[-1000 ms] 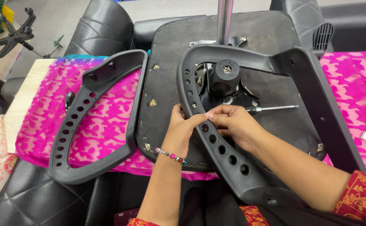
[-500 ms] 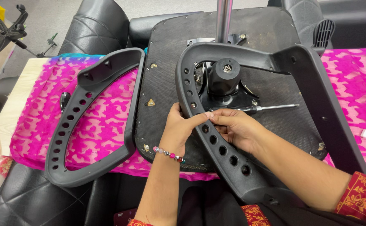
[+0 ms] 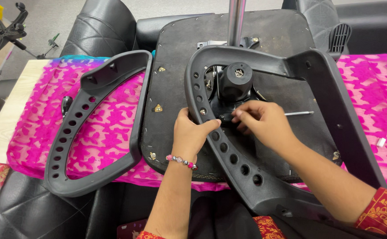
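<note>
Black armrest frame (image 3: pixel 229 152) gripped in my L hand (image 3: pixel 191 135); R hand (image 3: pixel 264 124) pinches small black part (image 3: pixel 226 117) just right of it, nearer the mechanism.

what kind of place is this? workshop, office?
Probably an informal chair assembly or repair spot, not a tidy office. An upturned office-chair seat base lies on a pink patterned cloth, a loose perforated armrest beside it, and a spare chair wheel base sits on the floor.

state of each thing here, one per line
left hand: gripping the right armrest's perforated bar
right hand: fingertips pinching a small dark part
right armrest: lying on the upturned seat base
left armrest: loose on the pink cloth
seat base: upside down
</note>
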